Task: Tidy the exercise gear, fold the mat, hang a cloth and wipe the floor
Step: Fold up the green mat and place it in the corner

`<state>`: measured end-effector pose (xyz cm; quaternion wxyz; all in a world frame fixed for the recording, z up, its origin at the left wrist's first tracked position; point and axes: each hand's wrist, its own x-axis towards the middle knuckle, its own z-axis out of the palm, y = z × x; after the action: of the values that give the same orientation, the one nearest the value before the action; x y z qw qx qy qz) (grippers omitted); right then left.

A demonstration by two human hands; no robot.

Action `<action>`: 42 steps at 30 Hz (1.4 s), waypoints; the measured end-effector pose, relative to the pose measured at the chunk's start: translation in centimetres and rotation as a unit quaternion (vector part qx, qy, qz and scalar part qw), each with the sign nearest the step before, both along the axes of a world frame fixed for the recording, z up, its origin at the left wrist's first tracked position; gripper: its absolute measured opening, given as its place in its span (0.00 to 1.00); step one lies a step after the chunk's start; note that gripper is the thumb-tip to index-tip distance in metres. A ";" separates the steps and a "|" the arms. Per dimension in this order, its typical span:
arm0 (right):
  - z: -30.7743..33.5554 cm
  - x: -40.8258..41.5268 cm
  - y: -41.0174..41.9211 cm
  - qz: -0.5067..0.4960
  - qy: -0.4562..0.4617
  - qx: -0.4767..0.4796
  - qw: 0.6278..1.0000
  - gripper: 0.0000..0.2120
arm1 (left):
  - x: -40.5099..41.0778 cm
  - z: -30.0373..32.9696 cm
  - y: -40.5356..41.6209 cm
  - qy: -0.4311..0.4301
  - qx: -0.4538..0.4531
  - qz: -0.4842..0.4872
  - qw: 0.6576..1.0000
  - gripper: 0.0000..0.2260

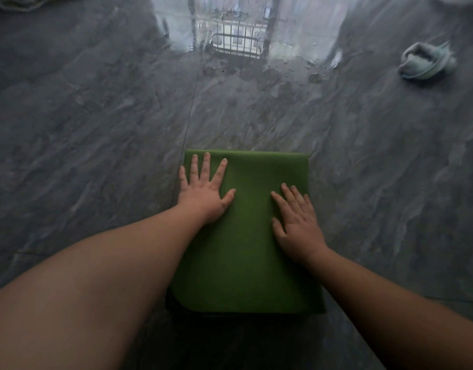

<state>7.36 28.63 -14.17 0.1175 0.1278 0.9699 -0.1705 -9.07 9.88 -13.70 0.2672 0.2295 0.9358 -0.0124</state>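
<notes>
Two bare forearms reach forward from the bottom edge toward a folded green mat (246, 236) that lies flat on the dark grey marbled floor (96, 116). The right hand (296, 225) rests palm-down on the mat's right side, fingers straight and close together. Slightly farther out, the left hand (206, 190) presses flat on the mat's far left corner, fingers spread wide, its little finger at the mat's left edge. Beyond the mat, the glossy floor mirrors a bright window with a railing. Well apart at the far right, a crumpled pale blue cloth (427, 62) lies on the floor.
</notes>
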 end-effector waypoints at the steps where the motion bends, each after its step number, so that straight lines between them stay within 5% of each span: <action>1: 0.0 0.7 -0.2 -0.048 0.027 -0.014 0.998 0.34 | 0.0 0.1 -0.1 -0.005 0.000 0.000 1.000 0.36; 5: 0.2 4.0 -1.2 -0.244 -0.030 -0.091 0.965 0.41 | -0.4 0.4 -0.2 -0.020 0.007 0.001 1.000 0.34; 8: 0.8 4.1 -0.9 -0.279 -0.049 -0.175 0.943 0.44 | -0.7 0.6 -0.3 -0.033 0.034 0.012 0.999 0.30; 13: 1.5 2.8 -0.7 -0.306 -0.099 -0.179 0.930 0.46 | -0.3 1.5 -1.3 -0.010 0.077 0.020 0.997 0.31; 17: 1.7 2.3 -0.3 -0.319 -0.122 -0.181 0.922 0.48 | 2.6 1.6 -3.6 -0.018 0.155 0.217 0.964 0.39; 22: 1.8 2.2 -1.0 -0.370 -0.131 -0.158 0.906 0.49 | 6.6 1.5 -6.0 -0.043 0.128 0.366 0.921 0.47; 27: 1.8 1.9 -1.2 -0.394 -0.145 -0.150 0.895 0.43 | 7.0 0.4 -6.1 -0.093 0.104 0.449 0.882 0.39; 37: 2.1 2.1 0.3 -0.451 -0.130 -0.287 0.835 0.33 | 6.5 -0.5 -7.4 -0.166 0.176 0.467 0.851 0.41; 42: 2.2 2.3 1.0 -0.473 -0.148 -0.389 0.776 0.29 | 6.0 -0.5 -8.1 -0.239 0.217 0.502 0.803 0.43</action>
<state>9.62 29.60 -11.99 0.2040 0.5379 0.6087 -0.5464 -3.09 1.83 -14.19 0.3949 -0.2244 0.8049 0.3819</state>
